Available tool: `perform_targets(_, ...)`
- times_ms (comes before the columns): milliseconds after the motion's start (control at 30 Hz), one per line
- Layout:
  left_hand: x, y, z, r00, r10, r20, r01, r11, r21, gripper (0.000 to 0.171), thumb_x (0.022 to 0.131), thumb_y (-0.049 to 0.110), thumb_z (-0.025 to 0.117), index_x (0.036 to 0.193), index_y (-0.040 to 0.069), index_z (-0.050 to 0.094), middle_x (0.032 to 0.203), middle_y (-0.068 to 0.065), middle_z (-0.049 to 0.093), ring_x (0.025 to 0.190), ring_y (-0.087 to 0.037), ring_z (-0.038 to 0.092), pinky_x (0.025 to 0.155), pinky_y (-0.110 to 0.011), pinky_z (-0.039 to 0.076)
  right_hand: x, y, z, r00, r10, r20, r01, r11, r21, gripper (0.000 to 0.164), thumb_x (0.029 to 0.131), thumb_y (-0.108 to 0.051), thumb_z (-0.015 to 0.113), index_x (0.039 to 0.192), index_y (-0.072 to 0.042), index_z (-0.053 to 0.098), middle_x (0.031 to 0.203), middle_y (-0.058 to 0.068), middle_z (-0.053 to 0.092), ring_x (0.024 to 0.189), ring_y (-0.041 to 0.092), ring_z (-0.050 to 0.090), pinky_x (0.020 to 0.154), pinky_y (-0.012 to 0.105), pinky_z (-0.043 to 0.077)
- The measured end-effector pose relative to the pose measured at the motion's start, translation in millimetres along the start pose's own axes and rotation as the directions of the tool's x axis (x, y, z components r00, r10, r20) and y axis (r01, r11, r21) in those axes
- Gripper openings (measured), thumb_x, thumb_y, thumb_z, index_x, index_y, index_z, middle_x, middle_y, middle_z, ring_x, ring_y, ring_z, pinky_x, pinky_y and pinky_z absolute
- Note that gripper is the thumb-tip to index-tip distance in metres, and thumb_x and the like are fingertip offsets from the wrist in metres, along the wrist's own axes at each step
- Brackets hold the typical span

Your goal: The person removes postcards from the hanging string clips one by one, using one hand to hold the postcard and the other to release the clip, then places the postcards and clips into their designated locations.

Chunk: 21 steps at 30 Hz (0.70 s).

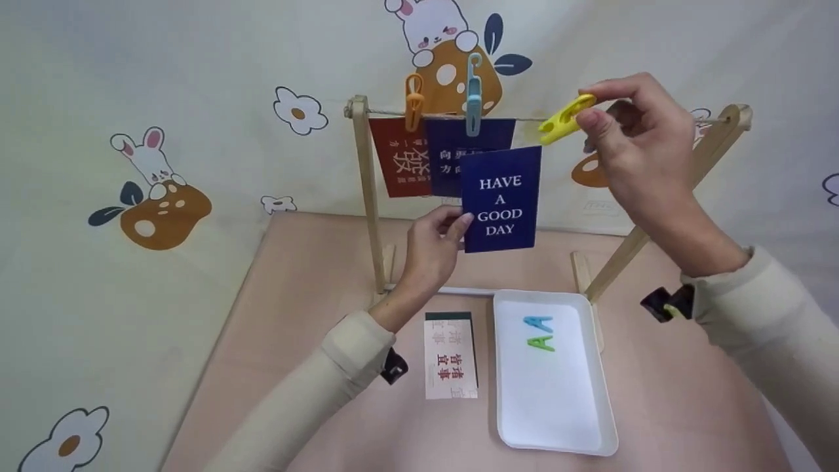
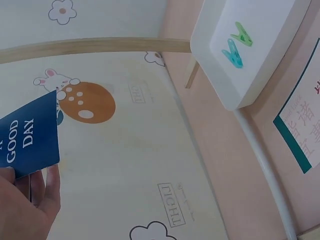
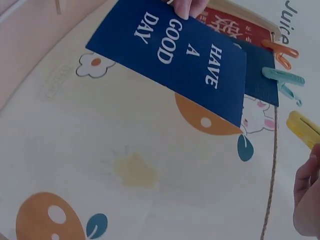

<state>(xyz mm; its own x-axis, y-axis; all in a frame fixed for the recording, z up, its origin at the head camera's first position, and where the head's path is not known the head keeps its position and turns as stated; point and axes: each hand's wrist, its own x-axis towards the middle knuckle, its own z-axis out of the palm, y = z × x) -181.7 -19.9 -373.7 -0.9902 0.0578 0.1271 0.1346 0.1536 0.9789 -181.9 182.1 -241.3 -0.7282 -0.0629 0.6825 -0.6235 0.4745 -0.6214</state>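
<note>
My left hand (image 1: 436,246) pinches the left edge of a dark blue card (image 1: 501,200) printed "HAVE A GOOD DAY", held upright just below the rope (image 1: 524,119). My right hand (image 1: 645,134) pinches a yellow clothespin (image 1: 567,119) between thumb and fingers, up at rope height and right of the card. On the rope, an orange clothespin (image 1: 413,103) holds a red card (image 1: 398,160), and a light blue clothespin (image 1: 473,98) holds another blue card (image 1: 446,141). The held card overlaps that blue card in the head view.
A wooden frame (image 1: 368,196) carries the rope. On the pink tabletop (image 1: 262,367), a white tray (image 1: 557,419) contains a blue clothespin (image 1: 538,323) and a green clothespin (image 1: 541,343). Left of it lies a pale card (image 1: 451,360) over a dark green edge. A patterned wall covering (image 1: 229,52) hangs behind.
</note>
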Motion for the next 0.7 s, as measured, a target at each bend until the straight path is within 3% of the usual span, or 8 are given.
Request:
perform_targets(133,-7.7,-2.4,-3.8,1.000,0.010,0.027,-0.011,1.000,0.012,0.019,0.092,0.018,0.055,0.104,0.008,0.064,0.096,-0.004,0.065,0.086,-0.012,0.062,0.071,-0.018,0.055,-14.4,-7.3,6.3,0.998,0.052,0.029,-0.055,0.989,0.134,0.028,0.084,-0.007,0.059,0.111,-0.001,0.057,0.090,0.006,0.064,0.060,0.011,0.060,0.052,0.016,0.051)
perform_targets(333,-20.1,-9.1,-4.6,0.998,0.007,0.066,-0.008,1.000,0.019,0.019,0.092,0.018,0.054,0.104,0.008,0.064,0.094,-0.003,0.065,0.086,-0.010,0.062,0.070,-0.019,0.056,-27.7,-3.7,11.6,0.995,0.062,0.078,-0.078,0.972,0.223,0.030,0.086,-0.003,0.057,0.115,0.004,0.054,0.098,0.014,0.062,0.070,0.015,0.067,0.056,0.025,0.055)
perform_targets(700,-31.4,-23.9,-3.7,0.991,-0.064,0.118,0.066,0.998,-0.013,0.018,0.091,0.015,0.055,0.104,0.008,0.065,0.092,-0.006,0.067,0.084,-0.012,0.065,0.064,-0.022,0.057,-53.3,13.0,18.9,0.975,0.143,0.168,-0.189,0.936,0.298,0.043,0.085,-0.002,0.058,0.127,-0.002,0.049,0.111,0.010,0.051,0.083,0.015,0.069,0.066,0.027,0.056)
